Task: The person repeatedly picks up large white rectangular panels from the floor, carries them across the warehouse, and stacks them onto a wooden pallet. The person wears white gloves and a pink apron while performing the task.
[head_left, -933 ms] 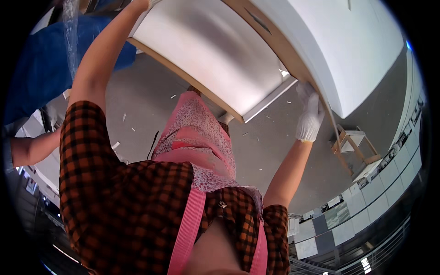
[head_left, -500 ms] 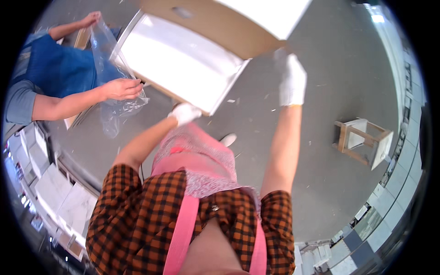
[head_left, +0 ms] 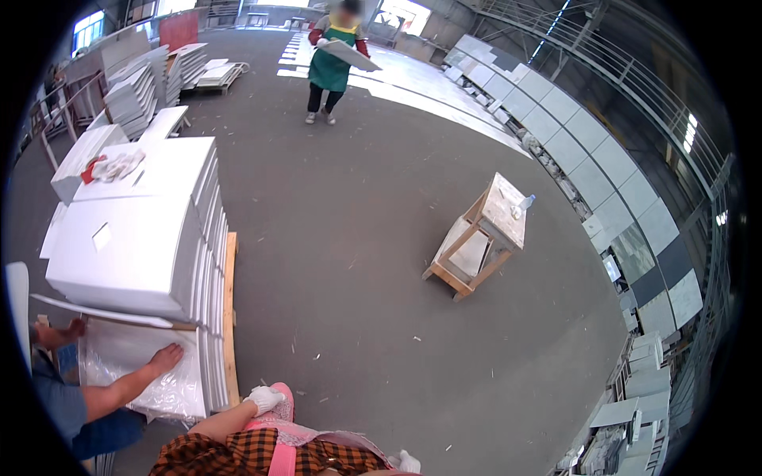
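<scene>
Left hand, gloved, fingers curled and holding nothing, is seen just beside the pallet. Right hand, gloved, is largely cut off; its grip cannot be told. Panels on the pallet are best gripped at both edges and kept level.

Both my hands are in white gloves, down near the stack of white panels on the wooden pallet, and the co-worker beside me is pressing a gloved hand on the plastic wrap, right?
Not quite. In the head view, the co-worker's hand on the plastic wrap is bare, not gloved. Your left hand and right hand do wear white gloves, near the stack of white panels on the wooden pallet.
</scene>
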`<state>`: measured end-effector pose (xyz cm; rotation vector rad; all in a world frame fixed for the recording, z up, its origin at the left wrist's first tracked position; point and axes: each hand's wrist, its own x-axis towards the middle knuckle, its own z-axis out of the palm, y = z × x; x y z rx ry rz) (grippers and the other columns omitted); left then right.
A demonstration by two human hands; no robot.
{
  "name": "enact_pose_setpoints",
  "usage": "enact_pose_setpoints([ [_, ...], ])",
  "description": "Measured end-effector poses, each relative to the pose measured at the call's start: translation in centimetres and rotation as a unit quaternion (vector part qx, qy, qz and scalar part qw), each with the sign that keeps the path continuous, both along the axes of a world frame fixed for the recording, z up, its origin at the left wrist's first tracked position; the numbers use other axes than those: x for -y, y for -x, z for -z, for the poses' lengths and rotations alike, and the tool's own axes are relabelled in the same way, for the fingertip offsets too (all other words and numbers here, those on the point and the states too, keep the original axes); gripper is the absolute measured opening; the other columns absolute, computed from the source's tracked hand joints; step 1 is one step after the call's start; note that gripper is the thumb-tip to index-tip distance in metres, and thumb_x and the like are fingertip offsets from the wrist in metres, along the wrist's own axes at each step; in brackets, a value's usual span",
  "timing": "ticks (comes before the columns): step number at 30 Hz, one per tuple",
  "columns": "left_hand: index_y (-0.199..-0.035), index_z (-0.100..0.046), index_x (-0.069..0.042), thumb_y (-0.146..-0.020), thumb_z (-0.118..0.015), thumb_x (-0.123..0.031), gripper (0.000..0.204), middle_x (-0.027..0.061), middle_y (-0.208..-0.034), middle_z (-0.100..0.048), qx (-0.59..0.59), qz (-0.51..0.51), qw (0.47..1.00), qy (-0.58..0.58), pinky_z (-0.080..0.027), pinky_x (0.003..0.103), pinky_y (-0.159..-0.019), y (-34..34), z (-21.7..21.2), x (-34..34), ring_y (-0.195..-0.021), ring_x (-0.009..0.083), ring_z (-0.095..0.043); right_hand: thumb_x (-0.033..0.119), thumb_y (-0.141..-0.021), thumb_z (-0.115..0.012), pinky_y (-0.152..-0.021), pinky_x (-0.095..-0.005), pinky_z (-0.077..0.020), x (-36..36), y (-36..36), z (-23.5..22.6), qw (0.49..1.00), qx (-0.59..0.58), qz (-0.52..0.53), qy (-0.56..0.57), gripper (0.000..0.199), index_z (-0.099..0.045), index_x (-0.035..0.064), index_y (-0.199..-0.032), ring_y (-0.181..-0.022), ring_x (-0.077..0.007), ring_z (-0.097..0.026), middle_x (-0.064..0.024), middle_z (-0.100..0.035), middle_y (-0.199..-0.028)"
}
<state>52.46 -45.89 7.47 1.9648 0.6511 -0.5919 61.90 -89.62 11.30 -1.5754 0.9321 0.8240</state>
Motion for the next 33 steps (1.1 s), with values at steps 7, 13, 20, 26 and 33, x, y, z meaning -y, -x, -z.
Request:
enact_pose_setpoints([
  [7,-0.108,-0.062,-0.002,-0.08,-0.049,-0.044,0.051,0.0214,-0.111,-0.06,-0.046,0.015,0.999,0.008,-0.041,0.036,-0.09,-17.8,0.5,-4.6,-0.105,0.0327,-0.057,0.034,-0.086,-0.047,-0.087,-0.0296,-0.045,-19.1,-12.3,-1.6,0.92,0.293,-0.262,-0.016,0.044,-0.063,-0.0013,-0.107,-0.094,-0.0212,-0.063,-0.0147,-0.067,-0.098],
  [13,-0.104,-0.065,-0.003,-0.08,-0.051,-0.042,0.049,0.0167,-0.105,-0.064,-0.041,0.016,0.99,0.135,-0.043,0.036,-0.088,-35.0,-1.4,-10.1,-0.099,0.0267,-0.06,0.035,-0.086,-0.053,-0.088,-0.0299,-0.0451,-27.3,-28.0,-7.4,0.868,0.268,-0.406,0.104,0.039,-0.063,0.007,-0.111,-0.099,-0.0213,-0.061,-0.0118,-0.066,-0.103],
  [20,-0.103,-0.064,-0.002,-0.083,-0.048,-0.044,0.05,0.0174,-0.102,-0.064,-0.006,0.072,0.994,0.076,-0.043,0.04,-0.087,-52.4,-3.9,-18.3,-0.096,0.0327,-0.059,0.019,-0.08,-0.053,-0.052,-0.0452,-0.0444,-16.1,-35.0,6.7,0.691,0.376,-0.538,0.304,0.018,-0.052,0.0061,-0.068,-0.055,-0.0307,-0.058,-0.0138,-0.053,-0.055],
  [26,-0.098,-0.065,-0.002,-0.08,-0.048,-0.042,0.047,0.0182,-0.1,-0.064,-0.017,0.104,0.992,0.071,-0.044,0.04,-0.081,-68.3,-4.5,-20.7,-0.091,0.0323,-0.06,0.021,-0.078,-0.056,-0.053,-0.0469,-0.046,-19.6,-50.8,18.1,0.873,0.029,-0.449,0.186,0.017,-0.054,0.0075,-0.067,-0.057,-0.0344,-0.06,-0.0146,-0.058,-0.059],
  [33,-0.101,-0.065,-0.006,-0.081,-0.046,-0.038,0.043,0.0181,-0.102,-0.063,0.065,0.26,0.963,0.01,-0.044,0.043,-0.086,-90.2,-10.0,-20.4,-0.097,0.0334,-0.059,0.024,-0.082,-0.049,-0.058,-0.0435,-0.0464,-24.5,-90.1,18.2,0.81,0.275,-0.448,0.26,0.027,-0.058,0.003,-0.067,-0.058,-0.0274,-0.058,-0.0196,-0.061,-0.066],
])
